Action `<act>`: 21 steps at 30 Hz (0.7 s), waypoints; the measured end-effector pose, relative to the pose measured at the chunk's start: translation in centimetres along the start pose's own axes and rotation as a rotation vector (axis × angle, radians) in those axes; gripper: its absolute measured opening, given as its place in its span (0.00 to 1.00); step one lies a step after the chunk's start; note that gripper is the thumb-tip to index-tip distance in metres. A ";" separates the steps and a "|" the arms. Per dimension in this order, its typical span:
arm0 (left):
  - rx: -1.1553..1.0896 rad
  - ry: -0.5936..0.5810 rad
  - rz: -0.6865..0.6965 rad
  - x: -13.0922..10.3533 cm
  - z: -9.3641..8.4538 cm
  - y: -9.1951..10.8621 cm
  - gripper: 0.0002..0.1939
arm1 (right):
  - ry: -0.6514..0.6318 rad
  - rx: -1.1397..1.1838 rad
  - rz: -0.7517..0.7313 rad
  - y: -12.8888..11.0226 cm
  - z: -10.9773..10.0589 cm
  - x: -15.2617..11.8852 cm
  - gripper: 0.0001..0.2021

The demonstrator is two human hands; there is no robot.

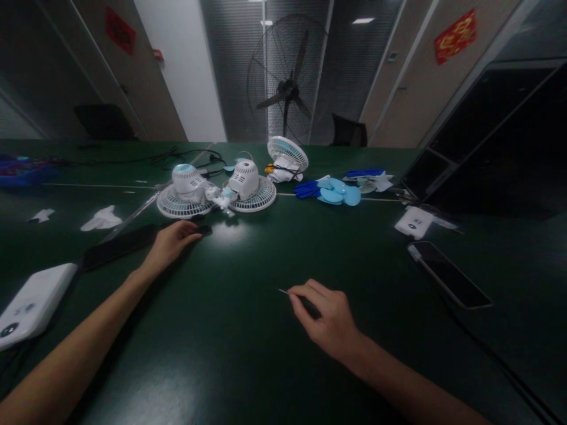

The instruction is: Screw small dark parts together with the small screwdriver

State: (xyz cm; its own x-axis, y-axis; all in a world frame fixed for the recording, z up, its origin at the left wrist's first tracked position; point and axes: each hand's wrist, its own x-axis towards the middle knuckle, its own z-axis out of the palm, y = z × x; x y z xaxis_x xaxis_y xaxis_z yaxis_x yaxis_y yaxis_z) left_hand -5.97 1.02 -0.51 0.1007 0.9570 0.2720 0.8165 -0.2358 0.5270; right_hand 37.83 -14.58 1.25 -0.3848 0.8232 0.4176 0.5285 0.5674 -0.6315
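My right hand (325, 316) is closed on a thin tool with a metal tip (282, 291) that points left, just above the green table (248, 354). Further left, my left hand (172, 242) has its fingers around the near end of a small dark object (204, 230) on the table. Beyond that hand, two small white fans (188, 198) (252, 192) lie with their round grilles down, side by side. A third white fan (286, 159) sits behind them, its grille tilted up.
Light blue fan blades (339, 192) and blue gloves (308, 189) lie at the back. A phone (452, 274) and a white device (414, 222) are on the right; a white power bank (38, 304) and dark strip (119, 247) on the left. Cables run behind.
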 end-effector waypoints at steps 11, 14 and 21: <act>0.044 -0.181 0.109 0.1 -2.9 -1.4 0.29 | -0.004 0.044 -0.003 0.2 0.0 -0.1 0.11; 0.045 -0.216 0.145 0.2 -3.1 -1.9 0.27 | -0.005 0.041 -0.004 0.3 0.1 -0.1 0.11; 0.081 -0.093 0.126 -0.1 -2.1 -0.9 0.26 | 0.000 0.000 -0.007 0.4 0.1 0.0 0.11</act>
State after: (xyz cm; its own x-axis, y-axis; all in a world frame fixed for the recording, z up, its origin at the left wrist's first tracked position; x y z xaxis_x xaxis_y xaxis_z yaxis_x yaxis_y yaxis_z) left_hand -7.91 0.80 0.64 0.2547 0.9331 0.2539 0.8370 -0.3442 0.4253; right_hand 37.94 -14.34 0.93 -0.3885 0.8193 0.4217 0.5261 0.5729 -0.6285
